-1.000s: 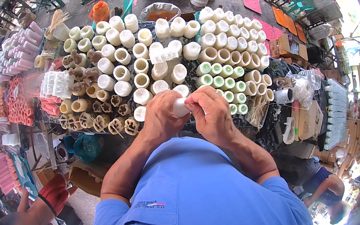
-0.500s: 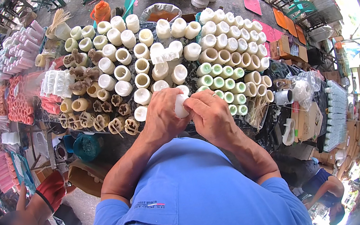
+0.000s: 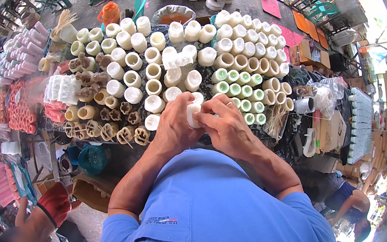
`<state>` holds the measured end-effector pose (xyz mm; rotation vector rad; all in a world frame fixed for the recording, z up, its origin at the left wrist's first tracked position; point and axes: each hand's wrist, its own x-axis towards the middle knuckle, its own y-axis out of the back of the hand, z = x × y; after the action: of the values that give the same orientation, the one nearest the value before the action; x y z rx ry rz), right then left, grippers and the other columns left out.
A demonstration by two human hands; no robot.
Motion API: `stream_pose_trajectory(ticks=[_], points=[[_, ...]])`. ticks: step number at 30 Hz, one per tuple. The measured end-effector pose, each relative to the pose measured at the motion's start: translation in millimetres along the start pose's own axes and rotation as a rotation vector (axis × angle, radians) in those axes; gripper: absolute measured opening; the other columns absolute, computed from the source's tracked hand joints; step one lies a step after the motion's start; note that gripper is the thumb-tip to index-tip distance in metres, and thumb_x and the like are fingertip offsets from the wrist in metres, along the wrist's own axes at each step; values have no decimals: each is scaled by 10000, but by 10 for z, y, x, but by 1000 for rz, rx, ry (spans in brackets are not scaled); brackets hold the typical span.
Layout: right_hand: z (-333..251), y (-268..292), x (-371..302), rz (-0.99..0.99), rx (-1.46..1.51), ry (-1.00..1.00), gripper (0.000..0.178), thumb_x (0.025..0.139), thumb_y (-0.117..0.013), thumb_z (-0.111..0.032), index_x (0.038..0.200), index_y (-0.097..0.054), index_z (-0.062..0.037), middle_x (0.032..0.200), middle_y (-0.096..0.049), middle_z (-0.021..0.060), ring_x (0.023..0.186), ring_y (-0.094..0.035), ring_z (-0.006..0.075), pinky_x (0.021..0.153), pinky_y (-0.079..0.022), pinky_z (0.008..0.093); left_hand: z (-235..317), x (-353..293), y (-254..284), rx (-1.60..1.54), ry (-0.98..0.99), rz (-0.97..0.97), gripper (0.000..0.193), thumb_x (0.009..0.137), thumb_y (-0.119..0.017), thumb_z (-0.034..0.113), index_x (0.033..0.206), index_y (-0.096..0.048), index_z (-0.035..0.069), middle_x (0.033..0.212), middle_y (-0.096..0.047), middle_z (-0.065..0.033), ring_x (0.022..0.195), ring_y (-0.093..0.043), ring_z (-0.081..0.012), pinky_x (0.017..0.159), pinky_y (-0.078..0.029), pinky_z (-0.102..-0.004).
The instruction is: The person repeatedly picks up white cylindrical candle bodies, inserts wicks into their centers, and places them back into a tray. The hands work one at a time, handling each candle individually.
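Observation:
My left hand point(image 3: 178, 121) is wrapped round a small white wax candle point(image 3: 193, 114) at the table's near edge. From the other side my right hand point(image 3: 224, 120) pinches at the candle, its thumb and fingers closed against the wax. Whether those fingers also hold something small is hidden. Just beyond my hands stand white wax cylinders, several of them hollow, like this hollow cylinder point(image 3: 153, 87). A pale green-lined wax cup point(image 3: 220, 87) is among a group right of my right hand. White wavy-edged pieces point(image 3: 176, 60) lie across cylinders farther back.
Brown flower-shaped wax pieces point(image 3: 105, 114) and pink tubes point(image 3: 19, 115) crowd the table's left. Clear plastic bags point(image 3: 327, 97) and a white mug point(image 3: 305, 105) are at the right. A teal basket point(image 3: 93, 158) is below left. One person point(image 3: 43, 216) is at lower left, another point(image 3: 351, 205) at lower right.
My right fingers have shifted slightly over the candle, and the candle has tilted a little between my hands. Both hands stay in nearly the same place.

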<state>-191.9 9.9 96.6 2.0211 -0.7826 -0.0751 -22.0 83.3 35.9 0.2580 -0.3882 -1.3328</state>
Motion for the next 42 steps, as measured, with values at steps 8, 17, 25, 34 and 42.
stream_pose_trajectory(ticks=[8, 17, 25, 34, 42], points=[[53, 36, -41, 53, 226, -30, 339, 841, -859, -48, 1177, -815, -74, 1134, -710, 78, 1044, -644, 273, 926, -535, 394, -70, 14, 116, 142, -349, 150, 544, 760, -973, 267, 1124, -605, 98, 1130, -762, -182, 867, -799, -317, 700, -641, -402], [130, -17, -148, 140, 540, -182, 300, 917, -844, -151, 1180, -788, -17, 1148, -743, 91, 1088, -660, 229, 970, -523, 363, -69, -76, 107, 154, -317, 189, 416, 788, -957, 242, 1018, -660, 63, 1186, -767, -185, 864, -798, -281, 718, -644, -388], [246, -373, -294, 314, 672, -589, 195, 978, -776, -128, 1138, -750, -19, 1108, -738, 83, 961, -659, 158, 895, -541, 302, -750, 216, 31, -1548, 679, 368, 298, 1071, -663, 317, 1141, -667, 27, 1026, -758, -169, 943, -754, -305, 858, -633, -465], [-112, -371, 313, 280, 4, 25, 216, 803, -775, -41, 1015, -798, -2, 1201, -701, 178, 1008, -686, 367, 882, -573, 442, -786, 271, 30, -1736, 491, 80, 382, 1122, -525, 361, 1201, -674, 18, 1098, -768, -146, 1003, -758, -279, 901, -633, -443], [292, -812, 474, 131, 122, -47, 104, 785, -727, -11, 868, -743, 50, 1070, -695, 171, 947, -702, 363, 861, -570, 439, -961, 257, -177, -1480, 626, 395, 358, 1132, -485, 333, 1255, -660, 46, 1176, -753, -101, 1065, -735, -247, 976, -590, -411]])
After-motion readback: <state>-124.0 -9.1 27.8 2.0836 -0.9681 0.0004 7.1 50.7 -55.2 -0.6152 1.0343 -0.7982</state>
